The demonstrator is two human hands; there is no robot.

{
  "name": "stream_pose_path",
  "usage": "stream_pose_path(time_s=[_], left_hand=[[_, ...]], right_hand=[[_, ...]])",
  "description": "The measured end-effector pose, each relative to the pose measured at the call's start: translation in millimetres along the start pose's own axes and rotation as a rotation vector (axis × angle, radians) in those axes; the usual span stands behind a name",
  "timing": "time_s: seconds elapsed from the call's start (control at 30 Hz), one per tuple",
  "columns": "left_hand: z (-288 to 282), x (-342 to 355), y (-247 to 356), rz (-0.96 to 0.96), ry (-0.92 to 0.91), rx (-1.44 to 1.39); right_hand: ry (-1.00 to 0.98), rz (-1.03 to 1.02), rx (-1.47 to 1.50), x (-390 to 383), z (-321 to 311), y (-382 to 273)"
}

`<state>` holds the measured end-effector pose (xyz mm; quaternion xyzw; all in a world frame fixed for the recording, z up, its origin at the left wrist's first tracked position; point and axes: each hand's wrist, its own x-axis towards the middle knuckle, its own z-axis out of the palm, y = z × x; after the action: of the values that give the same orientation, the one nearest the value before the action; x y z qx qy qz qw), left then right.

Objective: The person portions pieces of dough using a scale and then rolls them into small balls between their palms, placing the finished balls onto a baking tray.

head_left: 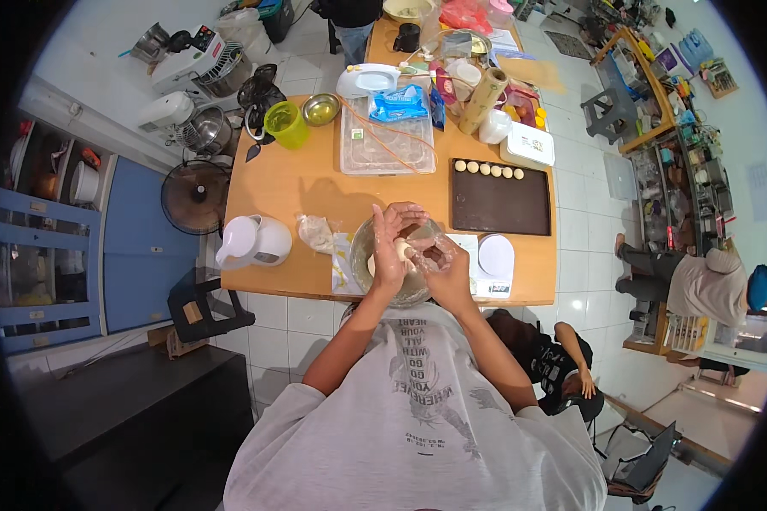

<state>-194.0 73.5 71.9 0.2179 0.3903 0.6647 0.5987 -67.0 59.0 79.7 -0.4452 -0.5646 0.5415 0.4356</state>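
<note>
Over a metal bowl (363, 243) at the table's front edge, both of my hands work on a small piece of pale dough (403, 252). My left hand (390, 247) holds it against the palm, with its fingers stretched upward. The fingers of my right hand (439, 264) are bent and pinch the dough from the right side. More pale dough shows partly inside the bowl; my hands hide the rest. To the right, a dark baking tray (501, 204) carries a row of several round dough balls (485, 169) along its far edge.
Right of the bowl is a white kitchen scale (496, 257). At left stand a white kettle (268, 241) and a bag of white powder (316, 232). Farther back are a lidded plastic box (375, 145), a green cup (286, 125) and a film roll (484, 100). Other people are nearby.
</note>
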Motion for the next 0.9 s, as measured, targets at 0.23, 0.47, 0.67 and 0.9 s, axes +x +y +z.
stream_pose_path(time_s=[0.23, 0.47, 0.67, 0.9], left_hand=[[-7.5, 4.9, -3.4, -0.117, 0.025, -0.123], [-4.6, 2.2, 0.0, -0.079, -0.091, -0.137], [-3.1, 0.8, 7.7, -0.13, -0.118, -0.129], [-9.2, -0.8, 3.7, -0.298, -0.03, -0.345]], right_hand=[[-0.061, 0.006, 0.023, 0.7, -2.6, -16.8], [-0.033, -0.028, -0.173, 5.0, -11.6, -4.4], [-0.069, -0.027, 0.034, 0.3, -0.9, -14.4], [0.013, -0.375, -0.335, 1.3, -3.6, -6.1]])
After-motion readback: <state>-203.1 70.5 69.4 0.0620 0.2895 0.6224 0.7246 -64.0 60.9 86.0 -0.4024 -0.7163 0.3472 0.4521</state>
